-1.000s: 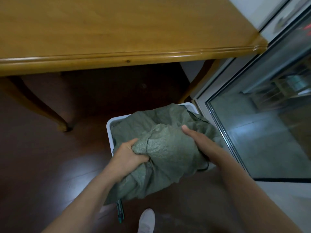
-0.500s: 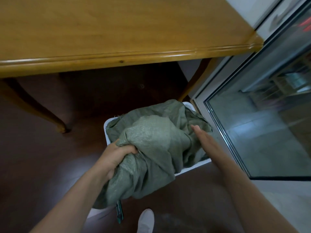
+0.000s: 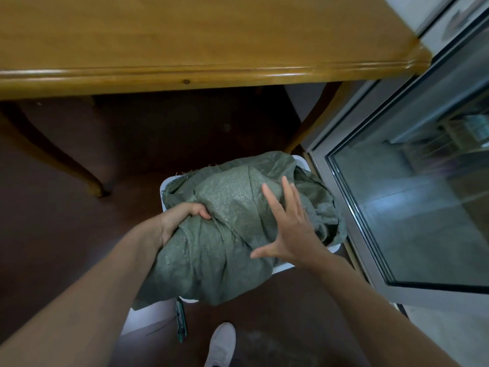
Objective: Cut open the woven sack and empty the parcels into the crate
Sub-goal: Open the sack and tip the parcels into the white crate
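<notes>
Bare left grip (image 3: 180,221) and right grip (image 3: 293,231) on bare forearms (image 3: 87,292), plus one plain white round-toed shoe (image 3: 221,345).

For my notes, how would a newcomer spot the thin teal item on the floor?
Below the wooden table, a green woven sack drapes over a white crate. Past the sack's near edge, left of the white shoe, lies the thin teal item: the only slim, stick-like thing there.

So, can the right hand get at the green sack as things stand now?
Probably yes. The right hand is open, fingers spread, in front of the sack with nothing between them. The left hand grips the sack's other side, out of the way.
</notes>
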